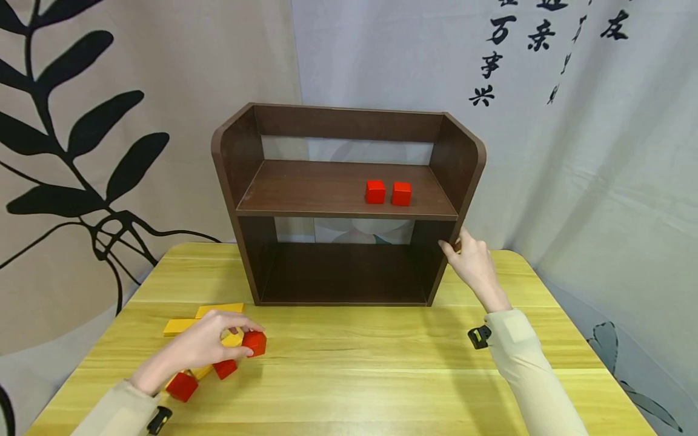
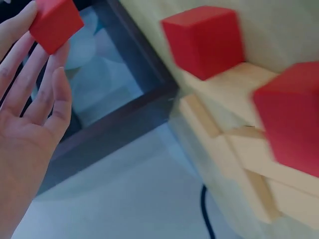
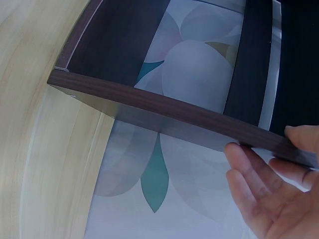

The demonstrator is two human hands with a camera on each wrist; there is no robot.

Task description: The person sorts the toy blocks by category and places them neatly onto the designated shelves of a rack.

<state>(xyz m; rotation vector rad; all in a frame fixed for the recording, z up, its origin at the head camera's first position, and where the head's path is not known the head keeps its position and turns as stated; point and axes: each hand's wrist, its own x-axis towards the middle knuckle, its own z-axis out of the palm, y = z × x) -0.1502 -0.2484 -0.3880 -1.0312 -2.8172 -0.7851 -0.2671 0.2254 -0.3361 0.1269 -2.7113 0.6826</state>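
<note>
My left hand [image 1: 199,339] pinches a red cube [image 1: 254,344] between thumb and fingers, above the left part of the table; the left wrist view shows this cube [image 2: 57,25] at the fingertips. Near that hand lie two more red cubes, one [image 1: 225,369] beneath the fingers and another [image 1: 182,386] closer to the wrist. Yellow blocks [image 1: 180,327] lie around them, partly hidden by the hand. With thumb and fingers on either side of the edge, my right hand [image 1: 473,264] grips the right side panel of a dark brown two-tier shelf [image 1: 327,215].
Two red cubes, one [image 1: 375,192] beside the other [image 1: 402,194], sit apart on the upper tier, right of its middle. The shelf stands at the back of the light wooden table [image 1: 349,375]. Behind it hangs a printed curtain [image 1: 382,54].
</note>
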